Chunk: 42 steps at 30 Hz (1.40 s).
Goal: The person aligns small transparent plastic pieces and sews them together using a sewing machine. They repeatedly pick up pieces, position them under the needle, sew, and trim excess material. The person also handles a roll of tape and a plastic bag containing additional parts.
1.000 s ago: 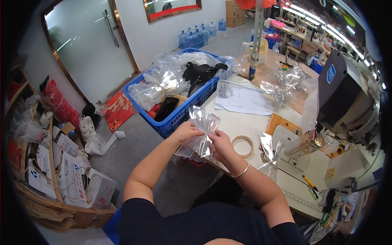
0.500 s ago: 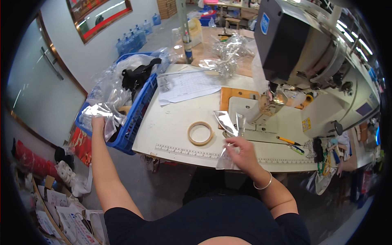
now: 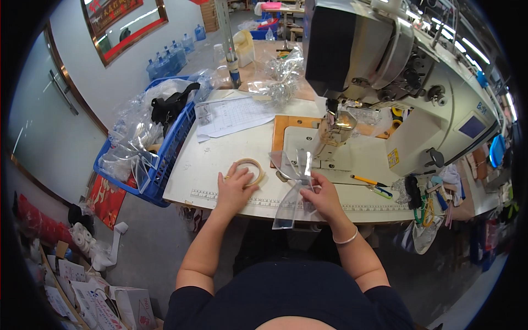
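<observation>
My left hand [image 3: 234,191] rests on the near left side of a tan roll of tape [image 3: 259,171] on the white tabletop. Its fingers are spread, and a ring shows on one of them. Pinched in my right hand [image 3: 324,199] are clear plastic pieces [image 3: 290,204], narrow in the middle and flaring at the ends, held above the table's front edge. Behind them stands a sewing machine [image 3: 336,132] with a raised post. Under my hands a ruler strip [image 3: 264,204] runs along the front edge.
A blue basket [image 3: 177,140] holding clear plastic and a black item [image 3: 171,105] stands left of the table. A paper sheet [image 3: 234,116] lies at the back. An orange pen [image 3: 367,180] is at the right, near hanging tools [image 3: 426,206]. Boxes [image 3: 129,308] sit lower left.
My left hand has left the plastic in the blue basket and come right onto the tape roll. My right hand still holds the clear plastic pieces. The view has shifted right.
</observation>
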Available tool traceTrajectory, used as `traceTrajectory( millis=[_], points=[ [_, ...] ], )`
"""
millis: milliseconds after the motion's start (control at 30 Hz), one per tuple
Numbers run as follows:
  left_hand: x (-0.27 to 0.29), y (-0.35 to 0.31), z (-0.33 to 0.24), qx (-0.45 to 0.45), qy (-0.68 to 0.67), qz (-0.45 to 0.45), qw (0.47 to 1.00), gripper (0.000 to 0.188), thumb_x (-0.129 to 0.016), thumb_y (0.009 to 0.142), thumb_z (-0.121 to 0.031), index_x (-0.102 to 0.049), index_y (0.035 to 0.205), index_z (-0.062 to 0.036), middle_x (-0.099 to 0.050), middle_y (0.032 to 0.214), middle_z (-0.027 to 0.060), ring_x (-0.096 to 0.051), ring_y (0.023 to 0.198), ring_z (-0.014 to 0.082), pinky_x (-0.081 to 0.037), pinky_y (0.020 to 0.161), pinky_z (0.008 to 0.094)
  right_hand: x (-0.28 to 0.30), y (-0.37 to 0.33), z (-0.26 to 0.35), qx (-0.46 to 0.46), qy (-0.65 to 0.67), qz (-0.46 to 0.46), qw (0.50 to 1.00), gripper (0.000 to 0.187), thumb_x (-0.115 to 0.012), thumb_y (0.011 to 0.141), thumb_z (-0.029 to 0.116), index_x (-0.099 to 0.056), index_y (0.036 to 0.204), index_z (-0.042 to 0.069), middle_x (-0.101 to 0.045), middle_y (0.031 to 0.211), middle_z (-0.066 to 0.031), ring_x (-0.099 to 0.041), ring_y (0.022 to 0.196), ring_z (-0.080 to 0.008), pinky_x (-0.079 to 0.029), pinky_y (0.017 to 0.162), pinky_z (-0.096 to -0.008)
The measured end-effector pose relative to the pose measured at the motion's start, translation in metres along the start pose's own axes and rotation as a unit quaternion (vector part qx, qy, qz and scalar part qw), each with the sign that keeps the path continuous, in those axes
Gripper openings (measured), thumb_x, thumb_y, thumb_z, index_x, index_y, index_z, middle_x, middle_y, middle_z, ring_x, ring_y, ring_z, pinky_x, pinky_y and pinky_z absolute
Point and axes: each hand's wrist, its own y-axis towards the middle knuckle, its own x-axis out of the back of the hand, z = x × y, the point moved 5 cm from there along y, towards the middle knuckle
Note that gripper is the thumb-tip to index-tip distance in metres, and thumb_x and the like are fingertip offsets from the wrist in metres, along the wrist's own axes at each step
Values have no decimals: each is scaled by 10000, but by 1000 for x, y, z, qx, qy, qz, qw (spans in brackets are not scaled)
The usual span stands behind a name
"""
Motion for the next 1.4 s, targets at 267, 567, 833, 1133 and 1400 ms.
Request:
traceTrajectory(
  millis=[267,567,833,1133,1400],
  points=[
    [25,2,27,97,98,-153,979,282,-646,756,-51,-582,1024,6,-586,1036,183,-531,1060,357,-366,981,462,50,-17,-11,93,-169,-9,981,491,-731,739,139,-536,1158,-26,-541,967,-153,-584,814,-245,-494,713,-356],
    [-63,37,-99,44,-158,-15,986,758,-729,758,-189,-310,1342,52,-379,1358,237,-396,1241,388,-352,1020,427,46,26,33,247,-453,-33,856,459,-713,745,196,-552,1124,-4,-514,1102,-178,-552,988,-360,-468,832,-413],
    [-42,32,-97,-31,-68,-123,990,565,-767,710,-132,-535,1199,31,-573,1125,155,-585,1017,274,-479,866,347,21,25,30,223,-493,-40,840,377,-719,753,177,-553,1038,-4,-499,1069,-175,-531,975,-359,-470,817,-407],
    [-19,38,-66,16,-306,-171,936,138,-692,776,13,-682,913,-3,-642,973,102,-657,735,169,-524,644,249,29,16,41,378,-259,-144,877,113,-668,779,70,-644,887,47,-637,762,-99,-623,682,-268,-492,615,-332],
    [-21,39,-69,-77,-121,-178,973,144,-699,749,-51,-688,892,-61,-657,925,81,-655,791,228,-530,679,305,8,28,23,344,-411,-109,838,83,-679,753,104,-634,801,53,-583,784,-82,-585,744,-279,-481,655,-373]
  ],
)
